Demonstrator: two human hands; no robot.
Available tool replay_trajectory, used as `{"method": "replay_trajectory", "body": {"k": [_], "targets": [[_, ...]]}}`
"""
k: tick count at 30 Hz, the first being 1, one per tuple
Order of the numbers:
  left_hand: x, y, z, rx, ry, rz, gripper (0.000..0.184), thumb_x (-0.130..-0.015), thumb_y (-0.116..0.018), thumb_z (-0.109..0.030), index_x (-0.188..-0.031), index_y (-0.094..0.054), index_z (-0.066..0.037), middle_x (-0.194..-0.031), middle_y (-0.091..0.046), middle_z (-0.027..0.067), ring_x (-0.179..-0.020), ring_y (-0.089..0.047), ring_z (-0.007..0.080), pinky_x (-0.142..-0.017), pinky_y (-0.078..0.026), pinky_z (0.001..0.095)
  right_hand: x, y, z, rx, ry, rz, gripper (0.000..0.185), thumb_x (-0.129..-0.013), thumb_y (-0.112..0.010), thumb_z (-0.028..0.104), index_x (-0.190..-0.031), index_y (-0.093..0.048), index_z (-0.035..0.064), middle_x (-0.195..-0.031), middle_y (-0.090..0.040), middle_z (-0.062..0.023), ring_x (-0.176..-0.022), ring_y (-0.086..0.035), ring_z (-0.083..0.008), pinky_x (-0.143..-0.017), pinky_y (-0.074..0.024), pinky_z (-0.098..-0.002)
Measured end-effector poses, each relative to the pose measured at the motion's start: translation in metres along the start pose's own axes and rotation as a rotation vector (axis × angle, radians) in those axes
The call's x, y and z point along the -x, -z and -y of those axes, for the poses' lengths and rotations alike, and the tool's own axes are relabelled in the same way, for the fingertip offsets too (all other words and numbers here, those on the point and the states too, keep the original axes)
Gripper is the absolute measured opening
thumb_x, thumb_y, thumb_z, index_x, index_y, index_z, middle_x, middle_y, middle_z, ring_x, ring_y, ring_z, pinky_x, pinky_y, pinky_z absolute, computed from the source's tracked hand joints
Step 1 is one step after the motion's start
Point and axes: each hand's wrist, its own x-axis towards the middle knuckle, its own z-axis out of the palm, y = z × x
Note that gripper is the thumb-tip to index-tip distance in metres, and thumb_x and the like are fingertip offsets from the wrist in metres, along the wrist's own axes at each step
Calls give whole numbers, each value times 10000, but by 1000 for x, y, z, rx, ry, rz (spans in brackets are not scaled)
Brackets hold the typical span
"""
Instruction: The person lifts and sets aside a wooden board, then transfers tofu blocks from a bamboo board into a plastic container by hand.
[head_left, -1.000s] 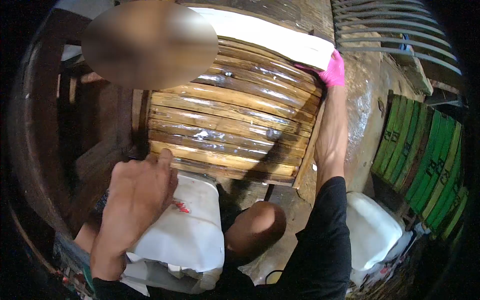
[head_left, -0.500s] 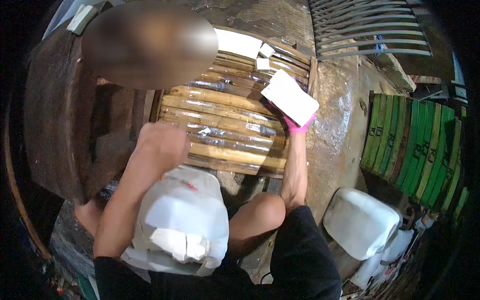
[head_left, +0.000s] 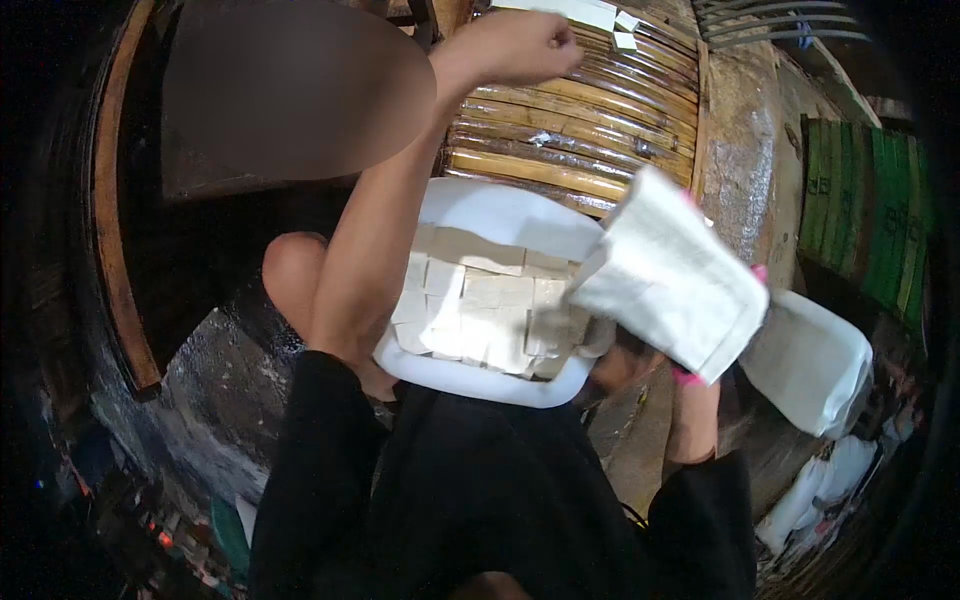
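My right hand, in a pink glove [head_left: 690, 375], holds a thick white slab [head_left: 675, 270] from beneath; the slab hides most of the hand. The slab is tilted over the right side of a white plastic container [head_left: 475, 385]. Inside the container lie several white blocks [head_left: 497, 292], packed side by side. My left hand [head_left: 540, 47] is bare, with its fingers curled inward, above the upper part of the slatted bamboo surface [head_left: 560, 130]. Whether it holds anything cannot be made out. Beyond it a long white piece [head_left: 575, 10] and small white cubes [head_left: 624, 41] lie on the slats.
Another white plastic container [head_left: 808, 360] stands on the right, below stacked green slatted boards [head_left: 865, 205]. Curved metal bars [head_left: 780, 22] are at the top right. A dark wooden edge [head_left: 108, 200] runs down the left. White bags [head_left: 820, 490] lie at the lower right.
My right hand has brought the slab down from the bamboo surface to the container. My left hand has moved up and right, over the slats. The view has shifted, and the blocks inside the container now show.
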Motion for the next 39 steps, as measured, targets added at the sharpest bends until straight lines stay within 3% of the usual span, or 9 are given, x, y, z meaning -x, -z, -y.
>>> {"method": "replay_trajectory", "body": {"k": [2, 6, 10, 15, 18, 23, 26, 33, 39], "targets": [[16, 24, -9, 222, -80, -194, 335, -938, -573, -349, -1100, -647, -66, -797, -610, 13, -687, -508, 64, -628, -423, 233, 10, -21, -48, -154, -109, -6, 878, -829, -440, 616, -1451, -305, 10, -1455, -382, -204, -1313, -412, -332, -1090, -332, -443], [74, 94, -74, 525, 271, -258, 221, -809, -560, -161, -890, -700, -10, -928, -698, 175, -858, -666, 291, -699, -505, 413, 16, -24, -107, -574, -168, -205, 932, -787, -467, 667, -1444, -327, 21, -1442, -404, -195, -1294, -436, -323, -1067, -359, -446], [106, 74, -3, 511, -152, -409, 273, -942, -586, -303, -1089, -654, -83, -826, -615, -25, -732, -514, 59, -653, -416, 221, -7, -21, -137, -274, -140, -403, 872, -807, -474, 642, -1427, -363, 39, -1436, -423, -161, -1276, -461, -304, -1050, -385, -421], [124, 81, 11, 615, -108, -481, 285, -915, -611, -277, -1058, -648, -34, -830, -635, 7, -752, -542, 74, -698, -448, 237, -46, -60, -153, -128, -210, -306, 749, -892, -433, 556, -1443, -334, 58, -1459, -400, -122, -1305, -431, -278, -1103, -335, -418], [126, 78, 14, 677, -129, -477, 255, -919, -602, -252, -1045, -651, -35, -818, -633, 7, -735, -535, 70, -679, -441, 233, -62, -79, -167, 550, -103, -314, 682, -759, -771, 298, -1319, -491, 27, -1231, -614, -93, -1137, -584, -171, -993, -456, -328], [129, 78, 17, 694, -151, -450, 232, -915, -616, -240, -1033, -651, -44, -747, -599, 2, -676, -486, 57, -598, -404, 230, -89, -71, -180, 2157, 394, -49, 481, -727, -763, 451, -1065, -689, 117, -982, -709, -29, -922, -672, -193, -863, -515, -326], [132, 77, 11, 767, -157, -441, 222, -915, -613, -235, -1029, -651, -48, -727, -589, -3, -653, -471, 56, -583, -398, 236, -97, -73, -185, 2126, 210, -170, 356, -719, -747, 490, -883, -731, 173, -848, -712, -7, -791, -678, -214, -761, -531, -336], [138, 86, 8, 719, -116, -255, 188, -945, -584, -180, -1056, -603, -30, -828, -566, -29, -729, -476, 42, -659, -401, 210, -101, -56, -186, 2307, 12, -184, 441, -809, -585, 583, -993, -712, 203, -948, -707, 8, -892, -664, -221, -779, -510, -368], [141, 83, 9, 743, -189, -282, 188, -933, -596, -187, -1032, -610, -28, -798, -555, -34, -709, -460, 35, -630, -383, 202, -77, 18, -173, 944, 0, -326, 566, -896, -444, 531, -1208, -597, 84, -1172, -636, -119, -1157, -562, -247, -1014, -409, -459]]}}
